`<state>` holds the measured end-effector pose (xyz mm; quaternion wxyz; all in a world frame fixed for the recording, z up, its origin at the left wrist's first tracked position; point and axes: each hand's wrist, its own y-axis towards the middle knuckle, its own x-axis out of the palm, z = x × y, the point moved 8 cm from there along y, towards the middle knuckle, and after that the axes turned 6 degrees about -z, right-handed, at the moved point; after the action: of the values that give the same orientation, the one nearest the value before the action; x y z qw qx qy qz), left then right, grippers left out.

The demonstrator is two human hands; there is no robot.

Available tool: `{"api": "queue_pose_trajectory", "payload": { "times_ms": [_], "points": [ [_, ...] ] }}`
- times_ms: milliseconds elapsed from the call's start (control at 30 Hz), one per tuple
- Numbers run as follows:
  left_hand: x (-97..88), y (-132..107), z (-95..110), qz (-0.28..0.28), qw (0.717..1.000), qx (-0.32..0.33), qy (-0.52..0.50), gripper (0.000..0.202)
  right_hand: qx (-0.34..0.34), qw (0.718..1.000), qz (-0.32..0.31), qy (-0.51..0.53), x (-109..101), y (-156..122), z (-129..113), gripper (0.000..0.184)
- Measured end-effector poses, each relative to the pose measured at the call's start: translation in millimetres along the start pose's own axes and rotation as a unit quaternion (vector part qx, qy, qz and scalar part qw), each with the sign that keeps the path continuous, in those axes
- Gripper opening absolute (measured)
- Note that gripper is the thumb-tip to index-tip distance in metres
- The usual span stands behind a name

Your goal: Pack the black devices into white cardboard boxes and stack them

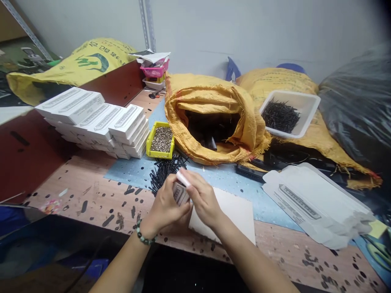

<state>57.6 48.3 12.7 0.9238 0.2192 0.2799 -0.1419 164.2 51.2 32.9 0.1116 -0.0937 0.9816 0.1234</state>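
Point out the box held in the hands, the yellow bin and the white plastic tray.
Held box (181, 194): head view, on its printed face.
Yellow bin (159, 155): head view, on its front wall.
White plastic tray (306, 112): head view, on its bare inside.

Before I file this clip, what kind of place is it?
Probably a packing bench in a small workshop: stacked printed boxes, a yellow bin of small metal parts, and an open orange sack suggest it.
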Motion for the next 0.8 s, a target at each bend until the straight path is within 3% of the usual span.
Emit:
{"api": "queue_pose_trajectory", "payload": {
  "times_ms": [67,167,300,467,667,733,800],
  "points": [
    [-1.3,3,4,0.005,0.999,0.024,0.048,0.058,-0.030,0.999,-0.025,-0.026,1,-5,-9,0.038],
    [-5.0,5,17,0.037,0.989,0.101,0.103,0.060,-0.021,1.000,0.002,0.015,-9,-7,-9,0.027],
    [-11.4,6,27,0.091,0.975,0.173,0.109,0.081,-0.017,0.998,0.023,0.064,-15,-1,-10,0.012],
    [-17.6,14,36,0.089,0.965,0.227,0.102,0.088,-0.018,0.991,0.068,0.110,-25,8,-12,0.011],
    [-32.5,35,36,0.077,0.983,0.157,0.046,0.072,-0.158,0.986,0.049,0.029,-14,12,-39,0.027],
    [-40.3,45,34,0.065,0.988,0.129,0.061,0.062,-0.173,0.985,0.017,0.009,-11,22,-39,0.031],
    [-58.8,61,27,0.052,0.989,0.079,0.109,0.056,-0.140,0.990,-0.025,-0.020,-18,43,-27,0.034]
  ]
}}
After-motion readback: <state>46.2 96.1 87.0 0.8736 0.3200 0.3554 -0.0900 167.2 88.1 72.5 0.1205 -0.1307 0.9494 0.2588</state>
